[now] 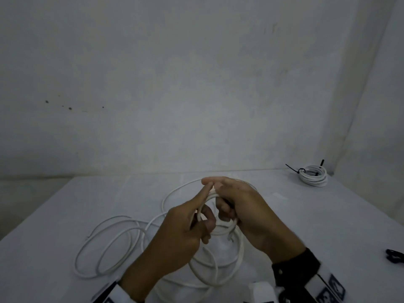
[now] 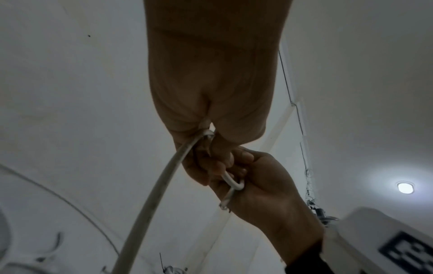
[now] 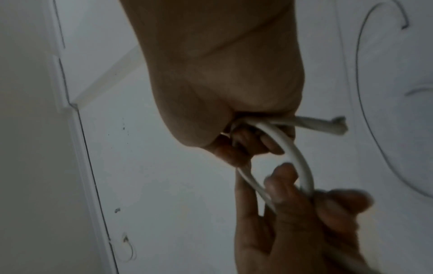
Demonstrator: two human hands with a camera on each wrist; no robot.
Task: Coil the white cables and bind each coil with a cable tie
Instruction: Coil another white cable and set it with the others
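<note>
Above the middle of the white table, both hands hold a small loop of the white cable. My left hand pinches the loop's left side, with its forefinger stretched up along it. My right hand curls round the right side. In the right wrist view the right hand grips the cable, and a frayed cable end sticks out past the fingers. In the left wrist view the cable runs down from the left hand. More of the cable lies in loose loops on the table.
A finished white coil bound with a black cable tie sits at the table's back right corner. Black cable ties lie at the right edge. A grey wall stands behind the table.
</note>
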